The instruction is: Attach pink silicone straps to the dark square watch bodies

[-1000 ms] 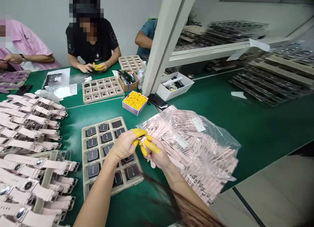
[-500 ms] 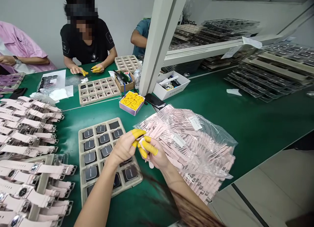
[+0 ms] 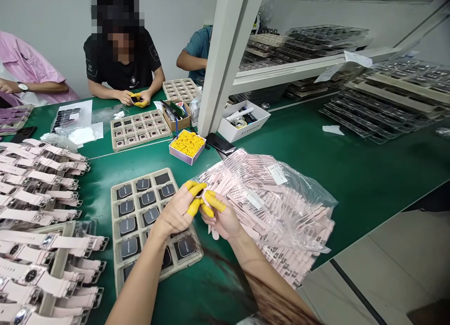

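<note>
My left hand (image 3: 178, 208), with yellow finger cots on its fingertips, pinches a small dark watch case (image 3: 200, 192), mostly covered by the fingers. Close against it, my right hand (image 3: 222, 216), also in yellow cots, grips a pink watch strap (image 3: 215, 234); its rounded end hangs below the fingers. The two pieces meet between my fingertips, but whether they are joined cannot be seen. Beneath my left forearm lies a beige tray (image 3: 114, 222) of square dark watch cases (image 3: 127, 225). Right of my hands, a clear plastic bag (image 3: 302, 186) holds many pink straps (image 3: 242, 175).
Pink-strapped watches (image 3: 38, 240) are piled at the left. A small box of yellow finger cots (image 3: 187, 144), a phone (image 3: 220, 143) and a white box (image 3: 246, 128) stand beyond. A co-worker (image 3: 123, 67) sits opposite, behind another tray (image 3: 140, 128). A white post (image 3: 223, 57) rises mid-table; stacked trays (image 3: 383, 109) fill the far right.
My fingers have shifted slightly around the watch case and strap, which stay pinched together. The co-worker opposite has brought both hands together around a dark item. The view has moved slightly.
</note>
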